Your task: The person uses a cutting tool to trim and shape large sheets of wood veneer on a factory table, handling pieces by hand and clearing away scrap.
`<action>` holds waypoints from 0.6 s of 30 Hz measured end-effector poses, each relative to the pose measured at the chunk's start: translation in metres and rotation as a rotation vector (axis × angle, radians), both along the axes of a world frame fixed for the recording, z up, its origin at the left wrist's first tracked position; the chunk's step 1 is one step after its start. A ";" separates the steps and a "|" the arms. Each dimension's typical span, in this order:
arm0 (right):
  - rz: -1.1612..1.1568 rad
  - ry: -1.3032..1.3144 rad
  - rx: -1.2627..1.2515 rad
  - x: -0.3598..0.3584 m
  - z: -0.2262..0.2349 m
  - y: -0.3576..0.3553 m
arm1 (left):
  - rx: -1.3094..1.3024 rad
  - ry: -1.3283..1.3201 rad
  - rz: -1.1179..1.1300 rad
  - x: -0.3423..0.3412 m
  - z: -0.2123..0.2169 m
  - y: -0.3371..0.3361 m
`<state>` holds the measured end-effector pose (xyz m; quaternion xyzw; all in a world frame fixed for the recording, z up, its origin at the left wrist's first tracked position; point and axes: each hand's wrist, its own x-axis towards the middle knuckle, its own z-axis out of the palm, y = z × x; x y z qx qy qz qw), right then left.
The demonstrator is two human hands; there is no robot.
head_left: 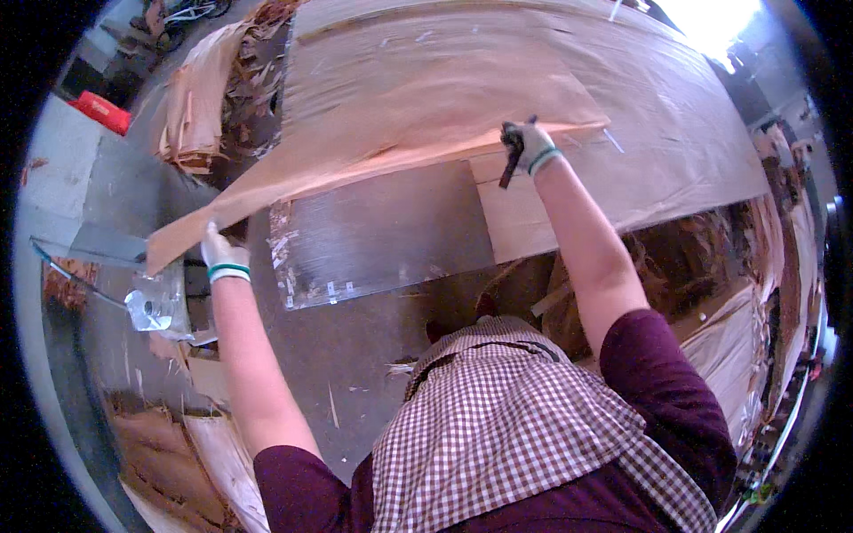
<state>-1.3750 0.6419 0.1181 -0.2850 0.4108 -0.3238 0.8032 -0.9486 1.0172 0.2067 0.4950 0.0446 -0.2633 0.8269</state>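
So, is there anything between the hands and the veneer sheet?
Nothing visible. The left hand already grips the near left corner of the veneer sheet, and the right hand grips its near edge further right, with a dark tool in the same fist.

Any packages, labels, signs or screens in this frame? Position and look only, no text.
No clear labels, signs or screens.
Red box-like object: far upper left on the floor, rectangular, red; too small to tell whether it is a package.
Clear plastic wrap or bag: left, beside the left hand, crumpled, shiny, transparent.
Both gloved hands hold a thin veneer sheet; the right hand grips its near edge.
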 end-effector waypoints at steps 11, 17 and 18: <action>-0.336 0.051 -0.480 -0.077 0.143 0.098 | -0.258 -0.230 -0.256 -0.025 -0.003 0.049; -0.357 0.143 -0.258 -0.192 0.055 0.109 | 0.073 0.064 -0.061 -0.131 -0.118 0.025; -0.358 0.139 -0.205 -0.194 0.039 0.105 | 0.066 0.176 -0.049 -0.133 -0.132 0.029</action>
